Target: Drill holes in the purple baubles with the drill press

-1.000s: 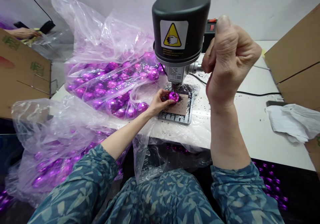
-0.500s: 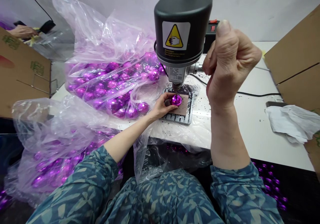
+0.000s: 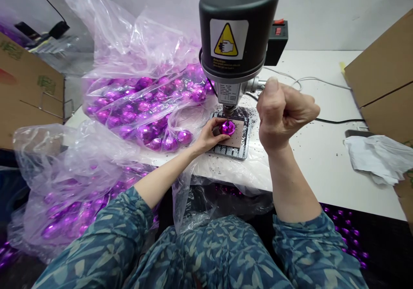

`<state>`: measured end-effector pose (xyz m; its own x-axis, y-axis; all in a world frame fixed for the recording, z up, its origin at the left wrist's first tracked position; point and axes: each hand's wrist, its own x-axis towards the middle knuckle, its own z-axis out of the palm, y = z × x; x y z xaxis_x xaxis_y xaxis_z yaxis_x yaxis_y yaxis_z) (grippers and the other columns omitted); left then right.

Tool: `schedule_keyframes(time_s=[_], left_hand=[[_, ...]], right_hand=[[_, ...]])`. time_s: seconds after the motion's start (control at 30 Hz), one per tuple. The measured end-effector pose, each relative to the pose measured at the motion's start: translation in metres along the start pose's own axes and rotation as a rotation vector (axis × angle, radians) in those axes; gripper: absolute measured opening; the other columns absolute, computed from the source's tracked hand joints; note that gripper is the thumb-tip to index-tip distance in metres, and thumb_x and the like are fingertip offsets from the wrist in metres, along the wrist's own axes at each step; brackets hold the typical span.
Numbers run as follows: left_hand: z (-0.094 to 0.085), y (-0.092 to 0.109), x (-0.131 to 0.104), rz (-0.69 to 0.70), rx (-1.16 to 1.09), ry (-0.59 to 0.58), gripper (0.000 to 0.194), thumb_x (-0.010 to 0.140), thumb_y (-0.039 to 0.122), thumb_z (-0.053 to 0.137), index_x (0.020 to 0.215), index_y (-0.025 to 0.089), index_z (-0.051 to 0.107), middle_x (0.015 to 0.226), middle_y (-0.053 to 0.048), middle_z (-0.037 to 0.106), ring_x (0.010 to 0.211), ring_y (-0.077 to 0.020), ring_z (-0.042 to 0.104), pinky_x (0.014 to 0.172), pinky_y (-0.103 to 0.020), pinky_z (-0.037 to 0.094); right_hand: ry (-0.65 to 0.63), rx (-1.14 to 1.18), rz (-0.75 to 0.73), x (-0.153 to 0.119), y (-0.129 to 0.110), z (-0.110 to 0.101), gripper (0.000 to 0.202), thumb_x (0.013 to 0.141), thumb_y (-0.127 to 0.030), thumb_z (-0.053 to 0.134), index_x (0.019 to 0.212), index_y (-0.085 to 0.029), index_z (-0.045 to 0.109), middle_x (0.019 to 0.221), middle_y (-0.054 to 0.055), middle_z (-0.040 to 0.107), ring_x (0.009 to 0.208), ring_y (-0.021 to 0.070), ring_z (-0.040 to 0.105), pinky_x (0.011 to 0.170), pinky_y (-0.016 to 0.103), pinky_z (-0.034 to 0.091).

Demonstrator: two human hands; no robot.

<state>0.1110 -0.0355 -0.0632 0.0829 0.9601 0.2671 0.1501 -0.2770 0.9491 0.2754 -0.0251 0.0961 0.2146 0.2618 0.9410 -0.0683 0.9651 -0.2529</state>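
Under a small bench drill press [image 3: 237, 26], my left hand [image 3: 209, 136] pinches a shiny purple faceted ball [image 3: 227, 127] between thumb and fingers. The ball rests on a brown pad [image 3: 237, 140] over the metal base plate [image 3: 226, 152]. The drill bit comes down at the top of the ball; whether it has entered cannot be made out. My right hand [image 3: 280, 112] is closed in a fist around the feed lever [image 3: 256, 84] on the press's right side, hiding most of it. Dark shavings lie around the base.
Left of the press, a clear plastic bag [image 3: 135, 56] holds several purple balls [image 3: 129, 115]; another bag [image 3: 74, 186] hangs lower left. Cardboard boxes [image 3: 29, 78] flank both sides. A white cloth [image 3: 376, 158] lies at right. Cables [image 3: 338, 120] cross the white table [image 3: 309, 160].
My right hand has come down and slightly left with the lever. My left hand and the ball stay in place. Another person's hand at far left has gone from view.
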Motion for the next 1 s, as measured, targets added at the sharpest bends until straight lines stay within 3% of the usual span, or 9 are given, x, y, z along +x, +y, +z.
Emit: schedule_keyframes(time_s=[0.23, 0.47, 0.67, 0.83, 1.0], left_hand=[[0.0, 0.001, 0.0, 0.032, 0.009, 0.016, 0.061, 0.075, 0.051, 0.091, 0.122, 0.023, 0.064, 0.129, -0.012, 0.07, 0.122, -0.0294, 0.068, 0.111, -0.047, 0.055], [0.001, 0.002, 0.0, 0.043, 0.02, 0.029, 0.06, 0.075, 0.05, 0.091, 0.121, 0.023, 0.064, 0.126, -0.012, 0.071, 0.12, -0.0299, 0.069, 0.11, -0.048, 0.056], [0.001, 0.003, 0.0, 0.02, -0.032, 0.007, 0.061, 0.075, 0.05, 0.092, 0.121, 0.022, 0.065, 0.128, -0.013, 0.071, 0.121, -0.0289, 0.069, 0.111, -0.046, 0.054], [0.003, 0.005, 0.001, 0.005, 0.004, 0.019, 0.056, 0.077, 0.04, 0.091, 0.122, 0.02, 0.063, 0.128, -0.012, 0.07, 0.119, -0.0276, 0.07, 0.107, -0.044, 0.056], [0.005, 0.044, -0.027, -0.009, 0.335, 0.188, 0.044, 0.078, 0.028, 0.088, 0.111, 0.018, 0.062, 0.113, -0.009, 0.071, 0.104, -0.0235, 0.069, 0.091, -0.039, 0.058]], right_hand=[[-0.002, -0.042, -0.089, -0.012, 0.007, -0.004, 0.052, 0.098, -0.021, 0.055, 0.053, -0.019, 0.029, 0.044, -0.006, 0.031, 0.036, 0.0058, 0.03, 0.037, 0.029, 0.02], [-0.003, -0.045, -0.176, -0.021, 0.016, -0.007, 0.05, 0.096, -0.018, 0.055, 0.053, -0.02, 0.03, 0.042, -0.006, 0.031, 0.035, 0.007, 0.032, 0.038, 0.029, 0.027], [-0.063, -0.035, -0.256, -0.028, 0.019, -0.011, 0.051, 0.096, -0.019, 0.054, 0.054, -0.02, 0.026, 0.04, -0.007, 0.025, 0.033, 0.0052, 0.026, 0.038, 0.028, 0.027], [-0.014, -0.122, -0.024, -0.001, 0.006, -0.003, 0.064, 0.102, -0.042, 0.056, 0.049, -0.02, 0.028, 0.04, -0.006, 0.028, 0.034, 0.0052, 0.027, 0.037, 0.029, 0.02], [-0.042, -0.079, 0.254, 0.038, -0.002, 0.007, 0.062, 0.09, -0.066, 0.059, 0.05, -0.025, 0.036, 0.044, -0.005, 0.031, 0.038, 0.0096, 0.029, 0.044, 0.033, 0.028]])
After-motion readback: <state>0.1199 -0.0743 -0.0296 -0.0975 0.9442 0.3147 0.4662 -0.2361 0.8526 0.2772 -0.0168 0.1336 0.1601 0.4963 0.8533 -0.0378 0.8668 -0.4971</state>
